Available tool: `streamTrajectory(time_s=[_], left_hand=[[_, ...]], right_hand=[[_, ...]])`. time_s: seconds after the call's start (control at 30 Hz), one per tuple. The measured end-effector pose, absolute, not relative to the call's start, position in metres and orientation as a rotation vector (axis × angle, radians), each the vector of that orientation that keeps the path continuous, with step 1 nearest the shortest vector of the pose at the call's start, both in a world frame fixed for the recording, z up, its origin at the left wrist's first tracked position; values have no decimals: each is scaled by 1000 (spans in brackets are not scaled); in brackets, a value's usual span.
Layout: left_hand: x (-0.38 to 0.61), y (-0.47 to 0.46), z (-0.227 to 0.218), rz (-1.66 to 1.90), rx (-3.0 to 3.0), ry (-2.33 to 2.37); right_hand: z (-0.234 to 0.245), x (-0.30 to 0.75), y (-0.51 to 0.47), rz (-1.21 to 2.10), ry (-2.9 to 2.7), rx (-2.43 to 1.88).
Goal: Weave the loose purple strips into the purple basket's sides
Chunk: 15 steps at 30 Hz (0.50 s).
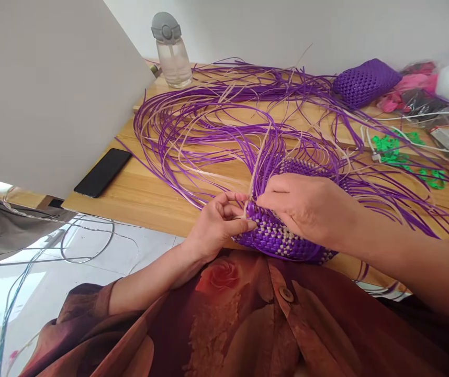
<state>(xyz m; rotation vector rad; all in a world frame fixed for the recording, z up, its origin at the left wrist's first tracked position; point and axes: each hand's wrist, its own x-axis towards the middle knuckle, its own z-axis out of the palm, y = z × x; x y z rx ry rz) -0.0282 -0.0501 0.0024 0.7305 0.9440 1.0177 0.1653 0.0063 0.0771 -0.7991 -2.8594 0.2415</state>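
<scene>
A half-woven basket [283, 238] of purple and beige plastic strips lies at the table's front edge, against my shirt. My left hand [220, 222] pinches its left corner, thumb on the near wall and fingers behind, beside a beige strip. Closed in a pinch, my right hand [303, 207] is at the basket's upper rim, just right of the left fingertips; what lies between its fingertips is hidden, though strips rise there. Long loose purple and beige strips [204, 131] fan out from the basket to the left, back and right.
A black phone [103, 173] lies at the table's left edge by a pale panel [52, 89]. Behind are a water bottle [174, 57] and a purple woven piece [366, 82]. Green plastic bits [387, 149], a white cable [416, 142] and plastic bags [416, 86] lie right.
</scene>
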Motion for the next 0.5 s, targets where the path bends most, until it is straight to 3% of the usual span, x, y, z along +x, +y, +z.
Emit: streamTrajectory(time_s=[0.5], left_hand=[[-29,-58,5,934,749,911]], right_hand=[[90,171,-30,404,-2868,-1044]])
